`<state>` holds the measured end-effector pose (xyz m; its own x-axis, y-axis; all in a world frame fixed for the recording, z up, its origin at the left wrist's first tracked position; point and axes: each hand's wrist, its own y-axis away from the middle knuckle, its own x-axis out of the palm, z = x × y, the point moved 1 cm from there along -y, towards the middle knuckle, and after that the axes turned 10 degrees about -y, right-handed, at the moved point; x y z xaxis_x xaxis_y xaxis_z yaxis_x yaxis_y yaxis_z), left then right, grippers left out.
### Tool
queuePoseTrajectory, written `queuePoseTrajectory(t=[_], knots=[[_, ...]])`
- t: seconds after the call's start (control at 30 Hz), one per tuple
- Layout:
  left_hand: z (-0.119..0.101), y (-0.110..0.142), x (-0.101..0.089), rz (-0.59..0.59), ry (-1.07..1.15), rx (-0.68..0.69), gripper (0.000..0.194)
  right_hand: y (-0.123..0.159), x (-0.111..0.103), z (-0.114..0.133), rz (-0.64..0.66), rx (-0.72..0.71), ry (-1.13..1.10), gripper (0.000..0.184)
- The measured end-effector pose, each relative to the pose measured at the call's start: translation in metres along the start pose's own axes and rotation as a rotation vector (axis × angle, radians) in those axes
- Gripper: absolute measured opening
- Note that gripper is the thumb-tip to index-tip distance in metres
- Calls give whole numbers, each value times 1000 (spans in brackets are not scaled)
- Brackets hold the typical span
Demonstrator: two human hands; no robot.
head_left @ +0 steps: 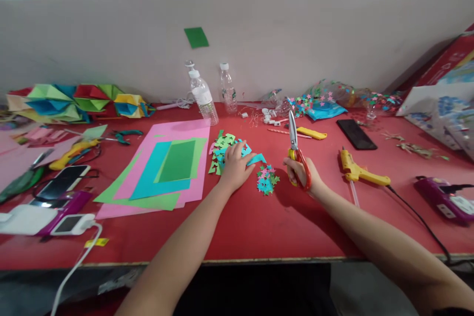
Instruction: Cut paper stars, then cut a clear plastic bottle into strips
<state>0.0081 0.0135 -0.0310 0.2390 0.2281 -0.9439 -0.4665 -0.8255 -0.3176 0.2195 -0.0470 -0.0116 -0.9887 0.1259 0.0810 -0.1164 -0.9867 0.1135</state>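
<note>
My left hand [237, 165] rests palm down on a heap of green, blue and pink paper scraps [221, 145], its fingers spread. Beside its thumb lies a blue strip of paper [258, 159]. In my right hand [304, 174] is a pair of scissors [293, 133] with red and yellow handles; the blades point up and away from me and look closed. Between my hands, on the red tabletop [237, 234], is a small pile of cut paper stars [266, 182] in blue, pink and green.
Coloured paper sheets [148, 173] are stacked to the left. Plastic bottles [203, 98] stand by the partition. Right of me are a yellow glue gun [361, 170], a black phone [356, 134] and a purple power strip [448, 201]. A yellow cutter [313, 133] lies beyond the scissors.
</note>
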Motion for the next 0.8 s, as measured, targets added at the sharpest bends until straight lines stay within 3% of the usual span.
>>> queuePoseTrajectory(t=[0.13, 0.43, 0.8], knots=[[-1, -5, 2, 8, -70, -75, 32, -1, 0, -2, -7, 6, -10, 38], [-7, -5, 4, 5, -145, 2, 23, 1, 3, -6, 37, 33, 25, 35], [-23, -26, -15, 242, -198, 152, 22, 1, 4, -3, 23, 49, 72, 35]])
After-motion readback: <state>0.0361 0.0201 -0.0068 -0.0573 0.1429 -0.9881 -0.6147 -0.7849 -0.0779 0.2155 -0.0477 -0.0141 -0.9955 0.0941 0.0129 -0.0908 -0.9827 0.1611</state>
